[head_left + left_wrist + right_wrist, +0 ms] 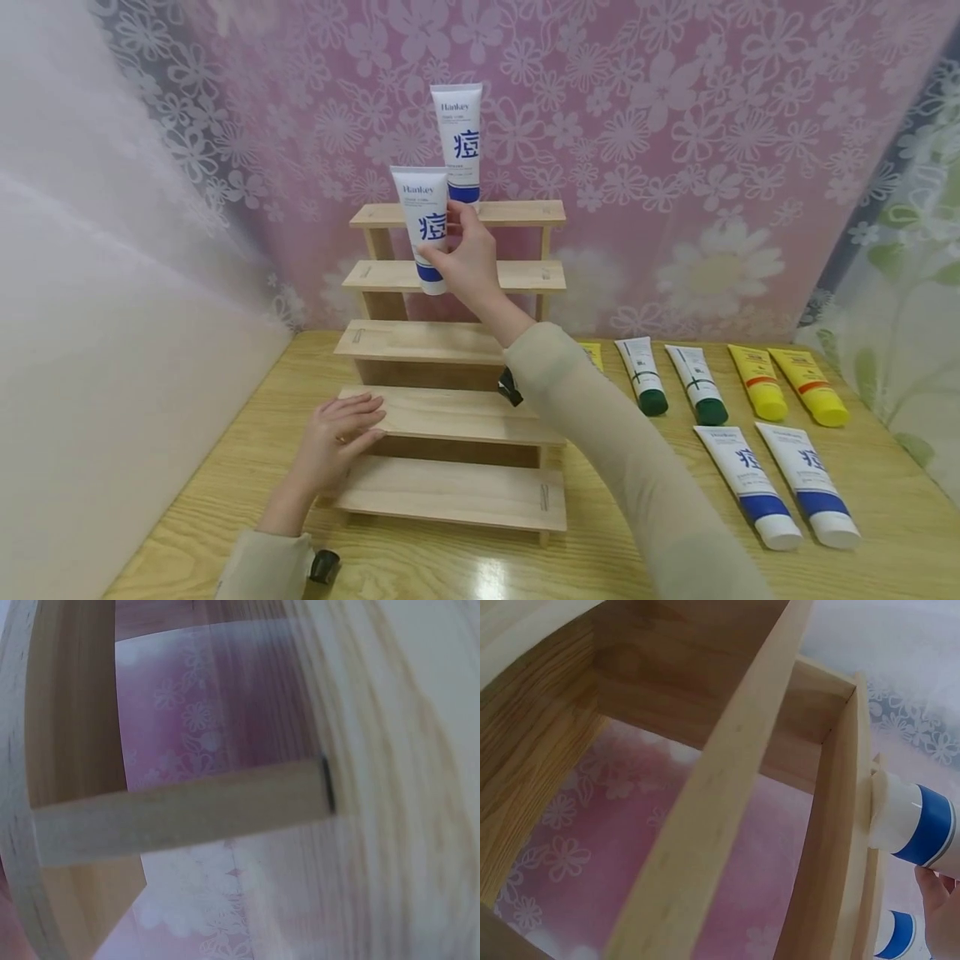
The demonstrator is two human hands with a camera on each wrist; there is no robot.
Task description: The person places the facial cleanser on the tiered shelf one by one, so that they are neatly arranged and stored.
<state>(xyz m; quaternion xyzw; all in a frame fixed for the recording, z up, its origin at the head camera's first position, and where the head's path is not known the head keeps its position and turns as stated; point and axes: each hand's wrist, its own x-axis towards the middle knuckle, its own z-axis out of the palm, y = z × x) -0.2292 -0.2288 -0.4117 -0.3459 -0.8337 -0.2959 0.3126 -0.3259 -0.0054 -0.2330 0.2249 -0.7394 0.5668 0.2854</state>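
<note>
My right hand [472, 258] pinches a white tube [422, 200] with a blue band, thumb on its front and fingers behind. The tube stands cap down over the second tier from the top of a wooden stepped rack [442, 412]. In the right wrist view, the tube's white cap [887, 814] is right at a shelf edge. A matching tube [461, 125] stands upright on the top tier, just behind and to the right. My left hand [341, 437] rests on the left end of a lower tier; the left wrist view shows mostly wood [187, 817].
On the wooden table [637, 533] right of the rack lie two more blue-banded tubes [750, 483], two white tubes with green caps [696, 383], and several yellow tubes [810, 387]. A floral cloth [637, 167] hangs behind, and a pale wall [135, 275] borders the left.
</note>
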